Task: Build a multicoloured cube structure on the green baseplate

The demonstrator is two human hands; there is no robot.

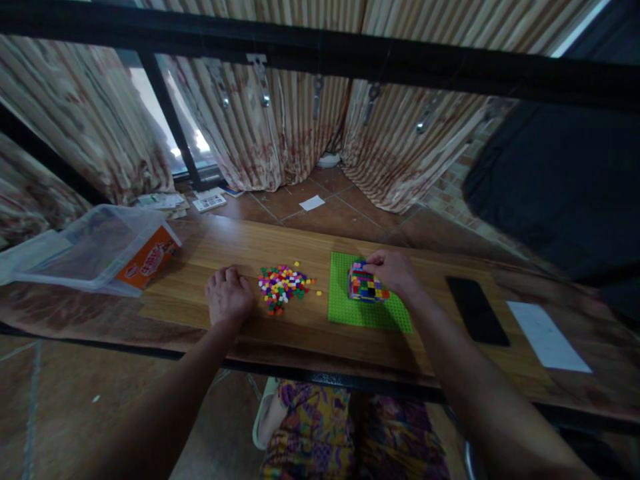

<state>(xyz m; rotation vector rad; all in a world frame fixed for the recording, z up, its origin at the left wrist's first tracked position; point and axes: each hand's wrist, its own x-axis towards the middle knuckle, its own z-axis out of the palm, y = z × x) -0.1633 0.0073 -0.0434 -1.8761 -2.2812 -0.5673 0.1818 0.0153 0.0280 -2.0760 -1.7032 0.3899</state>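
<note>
A green studded baseplate (pixel 345 310) lies on the wooden table. On it stands a small block structure (pixel 367 287) built of many-coloured toy bricks. My right hand (pixel 393 270) reaches over its upper right part, fingertips pinched together at the top; whatever they pinch is too small to make out. To the left of the plate is a loose pile of small coloured bricks (pixel 283 285), with a few stray ones at its right edge. My left hand (pixel 229 293) rests on the table just left of that pile, its fingers curled in and apart from the bricks.
A clear plastic bin (pixel 105 247) with an orange label stands at the left end of the table (pixel 200 243). Right of the plate lie a black phone-like slab (pixel 477 310) and a white paper sheet (pixel 547 335). A dark metal bar (pixel 320 43) crosses above, before striped curtains.
</note>
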